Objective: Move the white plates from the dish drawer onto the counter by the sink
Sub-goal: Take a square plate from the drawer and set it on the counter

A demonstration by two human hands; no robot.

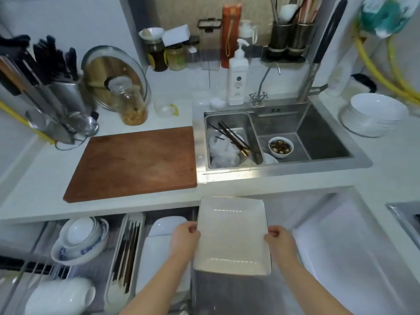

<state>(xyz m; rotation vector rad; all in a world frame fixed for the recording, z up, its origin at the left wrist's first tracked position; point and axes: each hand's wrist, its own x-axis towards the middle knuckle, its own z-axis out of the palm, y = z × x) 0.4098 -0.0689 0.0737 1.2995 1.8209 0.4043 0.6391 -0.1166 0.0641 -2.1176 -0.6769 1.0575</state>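
Fingers (190,228) of both hands pinch the plate's (231,237) side rims. Likely glazed ceramic: stiff, slick, breakable; opposite-edge hold suits it. Weight unclear.

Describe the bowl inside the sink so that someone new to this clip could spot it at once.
Find the steel sink set into the white counter, right of the wooden cutting board. In its larger right basin, near the divider, sits a small white bowl. It alone holds round brown items, unlike the stacked white plates on the counter.
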